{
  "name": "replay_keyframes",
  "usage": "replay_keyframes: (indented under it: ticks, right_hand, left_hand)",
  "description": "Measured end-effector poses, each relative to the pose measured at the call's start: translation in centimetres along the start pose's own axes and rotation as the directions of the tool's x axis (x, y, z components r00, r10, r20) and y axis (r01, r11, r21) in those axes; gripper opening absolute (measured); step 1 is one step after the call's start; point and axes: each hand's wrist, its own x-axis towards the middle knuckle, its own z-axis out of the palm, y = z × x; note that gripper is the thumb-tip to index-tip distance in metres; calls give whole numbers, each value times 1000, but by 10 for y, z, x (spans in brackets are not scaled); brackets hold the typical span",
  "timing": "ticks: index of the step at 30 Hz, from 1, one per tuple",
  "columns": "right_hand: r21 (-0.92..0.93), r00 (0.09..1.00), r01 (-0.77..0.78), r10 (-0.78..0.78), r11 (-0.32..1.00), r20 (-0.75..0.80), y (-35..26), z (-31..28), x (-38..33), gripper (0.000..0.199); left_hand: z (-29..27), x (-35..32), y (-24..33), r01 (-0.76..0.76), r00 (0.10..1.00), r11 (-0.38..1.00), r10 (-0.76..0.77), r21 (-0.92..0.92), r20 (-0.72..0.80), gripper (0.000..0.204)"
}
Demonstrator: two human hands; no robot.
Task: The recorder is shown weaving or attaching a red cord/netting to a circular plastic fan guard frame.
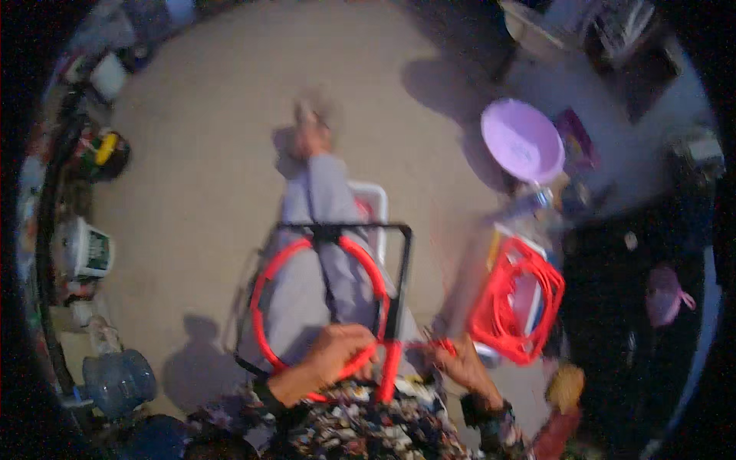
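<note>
In the head view, a red plastic strand ring (307,261) already circles the square black metal frame (337,230) on the lap. The left hand (337,349) is closed on the ring's lower arc. The right hand (460,364) pinches the strand coming from the loose red coil (514,299), so much appears unwound.

The hands (337,356) work at six o'clock, hemmed in by a black frame (402,261) and its red hoop (264,284) straight ahead. At three o'clock a coil of red cord (517,307) and a lilac basin (521,140) block the way. From ten to twelve o'clock the bare floor (207,153) lies open. At eight o'clock a blue water jug (119,379) and a white bucket (84,249) stand in the way.
</note>
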Motion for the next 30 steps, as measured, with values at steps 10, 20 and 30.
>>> replay_keyframes:
  ticks: [10,20,30]
  right_hand:
    - [183,981,143,-114,973,-157,-23,42,22,19]
    - [100,974,62,-39,993,-221,-5,65,32,19]
    - [174,999,-36,41,984,-22,-58,52,6,26]
  left_hand:
    - [-6,3,-10,-109,979,991,121,-80,165,21]
    - [-14,10,-21,-675,738,665,609,320,290,22]
    - [7,-6,14,39,984,996,-51,75,170,22]
